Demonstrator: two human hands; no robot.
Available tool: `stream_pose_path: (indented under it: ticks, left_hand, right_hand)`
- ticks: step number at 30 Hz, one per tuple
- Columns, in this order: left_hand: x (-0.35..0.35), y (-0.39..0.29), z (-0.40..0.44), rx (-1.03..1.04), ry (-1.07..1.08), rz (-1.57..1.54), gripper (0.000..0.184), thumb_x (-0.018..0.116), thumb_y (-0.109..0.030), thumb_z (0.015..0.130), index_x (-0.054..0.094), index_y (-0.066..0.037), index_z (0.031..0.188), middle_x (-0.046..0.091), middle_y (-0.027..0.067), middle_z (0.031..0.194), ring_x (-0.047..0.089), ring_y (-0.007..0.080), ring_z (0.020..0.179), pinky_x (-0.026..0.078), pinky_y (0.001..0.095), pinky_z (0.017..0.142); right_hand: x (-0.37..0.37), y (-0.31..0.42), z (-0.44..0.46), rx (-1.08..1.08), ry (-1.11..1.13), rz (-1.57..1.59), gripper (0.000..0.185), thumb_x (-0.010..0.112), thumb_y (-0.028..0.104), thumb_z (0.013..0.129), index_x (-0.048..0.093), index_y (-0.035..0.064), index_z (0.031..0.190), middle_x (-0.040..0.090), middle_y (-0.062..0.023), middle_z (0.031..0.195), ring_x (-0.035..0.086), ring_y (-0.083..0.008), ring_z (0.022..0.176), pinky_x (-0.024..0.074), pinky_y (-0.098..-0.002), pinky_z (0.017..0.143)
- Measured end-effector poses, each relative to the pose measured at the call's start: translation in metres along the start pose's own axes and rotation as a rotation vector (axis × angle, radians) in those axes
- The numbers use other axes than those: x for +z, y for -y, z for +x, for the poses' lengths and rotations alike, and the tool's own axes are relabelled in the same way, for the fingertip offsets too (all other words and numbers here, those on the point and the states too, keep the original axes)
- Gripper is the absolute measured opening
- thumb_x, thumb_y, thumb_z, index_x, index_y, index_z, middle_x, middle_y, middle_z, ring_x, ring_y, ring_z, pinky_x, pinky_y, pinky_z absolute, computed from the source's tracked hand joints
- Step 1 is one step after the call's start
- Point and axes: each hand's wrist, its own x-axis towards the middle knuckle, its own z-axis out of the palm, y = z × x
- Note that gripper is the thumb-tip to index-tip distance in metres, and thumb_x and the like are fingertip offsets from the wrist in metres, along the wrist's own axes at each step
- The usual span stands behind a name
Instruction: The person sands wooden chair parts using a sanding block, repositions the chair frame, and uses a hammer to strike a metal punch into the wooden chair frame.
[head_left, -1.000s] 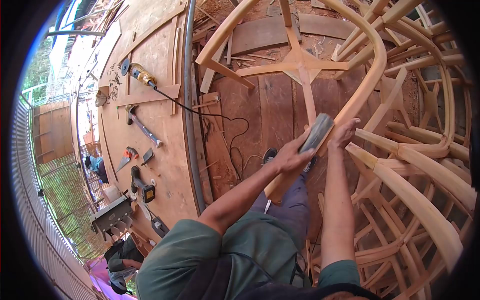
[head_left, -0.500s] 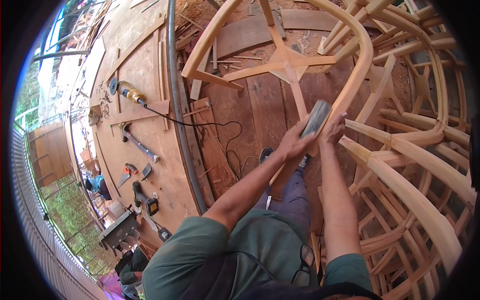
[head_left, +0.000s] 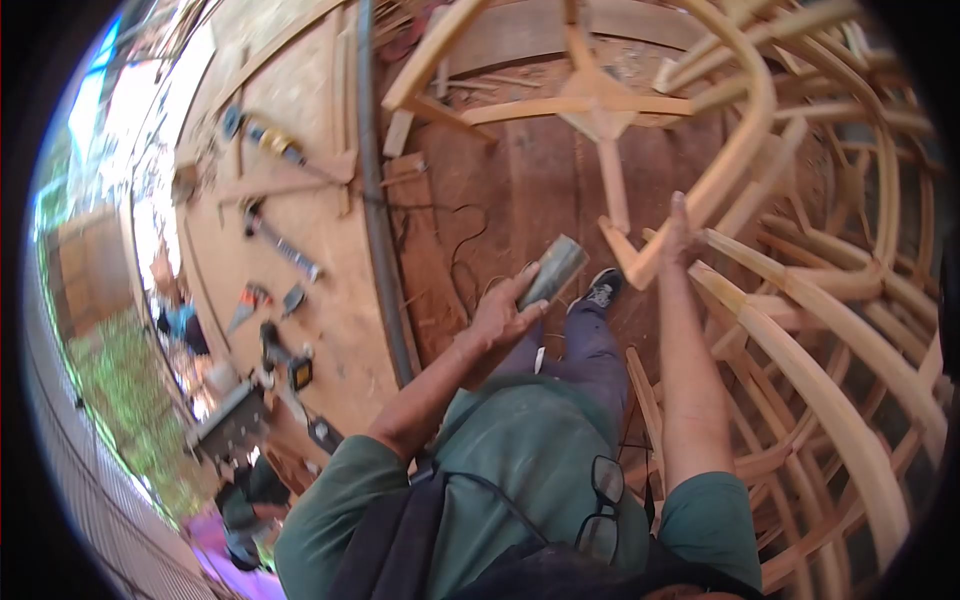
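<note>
My left hand (head_left: 503, 312) is closed around a grey sanding block (head_left: 556, 270), held in the air over the floor, apart from the wood. My right hand (head_left: 682, 240) grips the curved rail of a pale wooden chair frame (head_left: 738, 158) near its lower corner. That frame stands tilted in front of me, with a cross-shaped brace (head_left: 600, 100) in its middle. Some of my right fingers are hidden behind the rail.
Several more wooden frames (head_left: 830, 370) crowd the right side. On the workbench (head_left: 340, 260) to the left lie an angle grinder (head_left: 268, 138), a hammer (head_left: 282, 245) and a cordless drill (head_left: 285, 355). A metal bar (head_left: 372, 200) edges the bench. My shoe (head_left: 600, 290) is on the floor.
My left hand has drawn the sanding block off the rail, down and to the left. My right hand stays on the frame, whose lower corner now shows. The whole view has shifted slightly.
</note>
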Motion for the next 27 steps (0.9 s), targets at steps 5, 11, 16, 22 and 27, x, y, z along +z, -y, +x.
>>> stream_pose_path:
  ticks: [5, 11, 16, 22, 27]
  left_hand:
    - [-0.113, -0.006, -0.052, -0.087, -0.597, 0.161, 0.076, 0.079, -0.028, 0.087, 0.047, -0.006, 0.152, 0.063, 0.0273, 0.13, 0.065, 0.0392, 0.118, 0.052, 0.0432, 0.097]
    - [-0.204, 0.055, -0.107, -0.382, -1.104, 0.218, 0.078, 0.079, -0.03, 0.086, 0.045, -0.001, 0.151, 0.063, 0.0287, 0.132, 0.065, 0.0414, 0.118, 0.051, 0.0434, 0.1]
    - [-0.21, 0.101, -0.119, -0.444, -1.219, 0.152, 0.083, 0.078, -0.032, 0.087, 0.041, 0.003, 0.152, 0.059, 0.0291, 0.14, 0.061, 0.0374, 0.128, 0.048, 0.0406, 0.106]
    - [-0.229, 0.155, -0.074, -0.392, -1.12, -0.241, 0.081, 0.079, -0.033, 0.089, 0.043, 0.006, 0.151, 0.054, 0.0259, 0.146, 0.056, 0.0305, 0.132, 0.043, 0.0387, 0.11]
    - [-0.278, 0.132, -0.029, -0.557, -1.265, 0.268, 0.08, 0.079, -0.037, 0.089, 0.047, 0.009, 0.146, 0.059, 0.0278, 0.14, 0.058, 0.0351, 0.13, 0.045, 0.0392, 0.109]
  right_hand:
    - [0.002, -0.027, 0.026, -0.035, 0.031, -0.123, 0.074, 0.09, 0.046, 0.074, 0.068, -0.0146, 0.11, 0.073, -0.0228, 0.099, 0.071, -0.0296, 0.08, 0.059, -0.0403, 0.076]
    - [-0.008, 0.021, 0.001, 0.172, 0.111, -0.182, 0.079, 0.09, 0.042, 0.073, 0.064, -0.0215, 0.112, 0.072, -0.0272, 0.101, 0.071, -0.0342, 0.087, 0.0594, -0.043, 0.082]
    - [0.0, -0.003, 0.02, 0.253, 0.208, -0.058, 0.088, 0.089, 0.048, 0.071, 0.06, -0.0186, 0.122, 0.069, -0.0238, 0.111, 0.069, -0.032, 0.089, 0.0592, -0.0438, 0.082]
    - [-0.004, -0.011, 0.022, 0.062, 0.016, -0.14, 0.072, 0.091, 0.037, 0.072, 0.064, -0.012, 0.117, 0.069, -0.0213, 0.11, 0.068, -0.0301, 0.092, 0.055, -0.0413, 0.087]
    - [-0.002, -0.011, 0.014, 0.023, 0.005, -0.166, 0.069, 0.09, 0.039, 0.073, 0.066, -0.012, 0.113, 0.072, -0.0256, 0.108, 0.071, -0.0368, 0.101, 0.0547, -0.0423, 0.091]
